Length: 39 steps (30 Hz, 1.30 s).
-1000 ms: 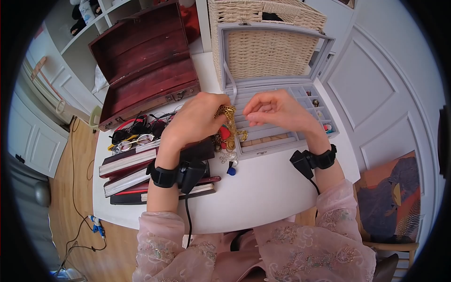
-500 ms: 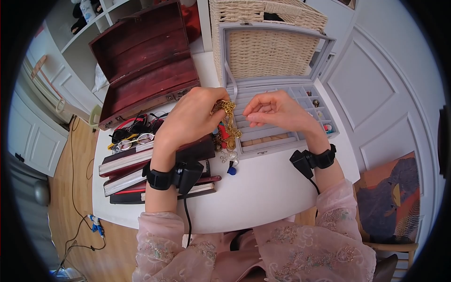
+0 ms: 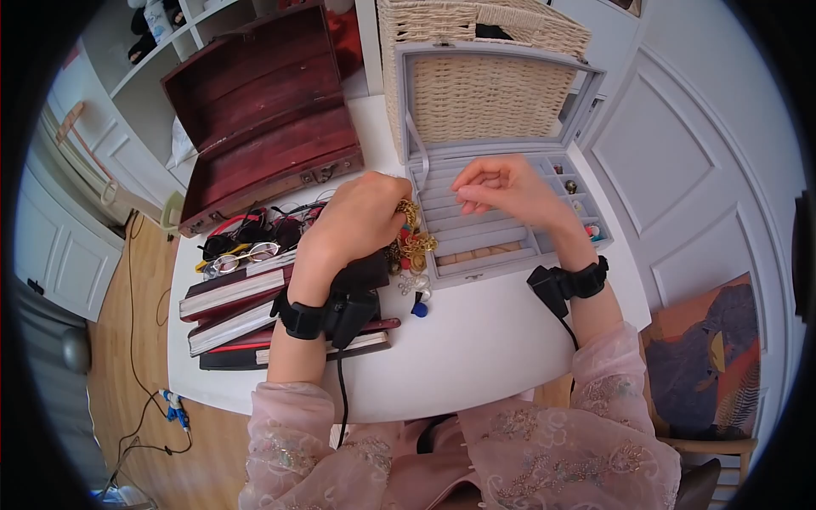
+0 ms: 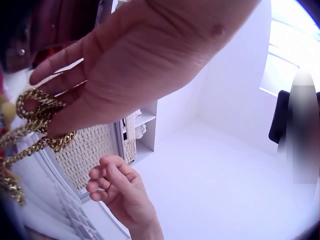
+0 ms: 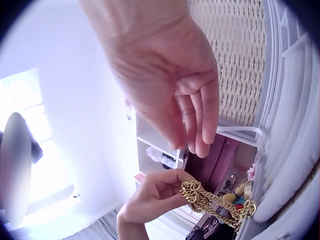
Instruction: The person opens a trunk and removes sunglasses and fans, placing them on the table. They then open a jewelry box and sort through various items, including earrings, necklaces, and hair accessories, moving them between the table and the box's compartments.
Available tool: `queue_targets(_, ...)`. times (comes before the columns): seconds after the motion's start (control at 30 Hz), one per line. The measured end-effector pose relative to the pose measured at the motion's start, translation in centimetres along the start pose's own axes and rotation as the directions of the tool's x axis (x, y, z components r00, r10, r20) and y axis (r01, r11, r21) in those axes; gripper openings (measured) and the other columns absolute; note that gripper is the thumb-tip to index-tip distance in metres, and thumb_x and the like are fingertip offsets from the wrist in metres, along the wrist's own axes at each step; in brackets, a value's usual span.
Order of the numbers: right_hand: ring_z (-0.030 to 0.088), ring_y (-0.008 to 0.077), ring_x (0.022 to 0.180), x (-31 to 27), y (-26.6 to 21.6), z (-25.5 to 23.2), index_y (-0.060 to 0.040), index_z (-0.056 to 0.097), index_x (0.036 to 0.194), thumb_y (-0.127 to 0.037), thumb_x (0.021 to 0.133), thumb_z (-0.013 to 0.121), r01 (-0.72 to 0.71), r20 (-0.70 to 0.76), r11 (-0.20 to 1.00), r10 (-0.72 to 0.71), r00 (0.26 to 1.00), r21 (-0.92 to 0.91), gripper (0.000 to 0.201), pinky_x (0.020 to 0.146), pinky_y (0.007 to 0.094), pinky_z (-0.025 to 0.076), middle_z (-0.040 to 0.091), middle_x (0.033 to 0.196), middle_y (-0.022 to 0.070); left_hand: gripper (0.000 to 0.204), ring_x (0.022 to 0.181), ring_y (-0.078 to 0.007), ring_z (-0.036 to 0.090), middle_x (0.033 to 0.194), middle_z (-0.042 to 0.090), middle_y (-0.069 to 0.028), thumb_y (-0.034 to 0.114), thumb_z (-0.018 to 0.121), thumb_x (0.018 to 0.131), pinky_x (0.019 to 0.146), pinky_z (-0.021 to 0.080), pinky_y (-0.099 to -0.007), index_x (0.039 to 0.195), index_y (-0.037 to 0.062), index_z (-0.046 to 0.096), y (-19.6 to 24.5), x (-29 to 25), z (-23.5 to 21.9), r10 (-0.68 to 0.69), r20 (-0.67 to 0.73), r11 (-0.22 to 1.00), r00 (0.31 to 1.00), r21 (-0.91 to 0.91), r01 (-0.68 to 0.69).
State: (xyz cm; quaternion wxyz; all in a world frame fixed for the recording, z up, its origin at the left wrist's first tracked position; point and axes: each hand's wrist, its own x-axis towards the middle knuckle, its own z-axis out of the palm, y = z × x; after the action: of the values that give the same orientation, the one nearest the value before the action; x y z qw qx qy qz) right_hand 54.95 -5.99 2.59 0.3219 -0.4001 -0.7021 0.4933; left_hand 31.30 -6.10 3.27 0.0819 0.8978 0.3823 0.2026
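My left hand [image 3: 353,219] pinches a bunched gold chain [image 4: 32,112] between thumb and fingers. Loops of the chain hang down over the left edge of the grey jewelry box [image 3: 480,274], close above a small heap of jewelry with red and gold pieces. In the right wrist view the chain [image 5: 215,204] droops in thick links from the fingertips. Over the box's padded ring rolls hovers my right hand [image 3: 514,197], fingers loosely bent and holding nothing. The right wrist view shows its bare palm [image 5: 165,70].
An open dark red wooden case [image 3: 272,170] stands at the back left. Several thick books [image 3: 234,293] and a pile of eyeglasses [image 3: 251,252] lie left of the box. A wicker basket [image 3: 493,102] sits behind the raised lid. A blue trinket [image 3: 419,309] lies in front.
My left hand rose a little with the chain, then lowered to the right, so the chain hangs nearer the heap. My right hand has shifted slightly right and away from it.
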Motion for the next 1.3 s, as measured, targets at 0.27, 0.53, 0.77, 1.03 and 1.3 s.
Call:
queue_targets(0.27,0.065,0.0111,0.076,-0.7,0.0,-2.9,-0.0019,0.065,0.097,-0.015,0.086,0.063,0.002,-0.299,0.999,-0.015,0.954,-0.045,0.017,0.064,0.0209,0.05,0.066,0.084,0.0044,0.013,0.08,-0.0397,0.059,0.078,0.061,-0.0232,0.004,0.056,0.074,0.071,0.047,-0.0466,0.084,-0.0018,0.063,-0.6,-0.1,1.0,-0.122,0.092,0.973,0.988,0.208,0.101)
queue_targets(0.53,0.063,0.0079,0.072,-0.8,2.8,-6.9,-0.0049,0.065,0.098,-0.019,0.087,0.063,-0.016,-0.529,0.994,-0.043,0.847,-0.107,0.017,0.063,0.0192,0.048,0.066,0.082,0.0024,0.014,0.081,-0.0396,0.06,0.08,0.062,-0.0227,0.003,0.054,0.075,0.072,0.048,-0.0462,0.085,-0.0014,0.063,-0.1,0.0,1.1,-0.174,0.151,0.959,0.973,0.249,0.133)
queue_targets(0.77,0.062,0.0077,0.071,-1.5,4.4,-7.4,-0.0028,0.065,0.096,-0.018,0.087,0.064,-0.047,-0.584,0.992,-0.028,0.811,-0.113,0.018,0.062,0.0194,0.048,0.066,0.081,0.0026,0.012,0.085,-0.0384,0.06,0.083,0.062,-0.0218,0.002,0.056,0.073,0.076,0.048,-0.0454,0.083,-0.0005,0.062,-0.7,0.1,1.9,-0.148,0.172,0.972,0.974,0.207,0.111)
queue_targets(1.03,0.061,0.0066,0.07,-4.6,7.8,-9.2,-0.0038,0.066,0.095,-0.018,0.087,0.063,-0.141,-0.696,0.99,0.095,0.712,-0.009,0.016,0.06,0.0186,0.047,0.066,0.079,0.0012,0.011,0.085,-0.0378,0.06,0.083,0.062,-0.0211,0.003,0.057,0.072,0.076,0.048,-0.0447,0.082,-0.0005,0.061,-0.6,0.3,2.4,-0.163,0.234,0.969,0.959,0.22,0.111)
queue_targets(1.3,0.06,0.0058,0.067,-6.0,9.7,-9.6,-0.0027,0.066,0.094,-0.015,0.086,0.064,-0.126,-0.721,0.992,0.103,0.685,0.023,0.015,0.058,0.0184,0.046,0.065,0.075,0.001,0.018,0.091,-0.036,0.059,0.089,0.063,-0.0197,0.008,0.06,0.075,0.08,0.047,-0.0431,0.091,0.0014,0.065,-1.2,0.2,2.6,-0.201,0.233,0.97,0.951,0.185,0.159)
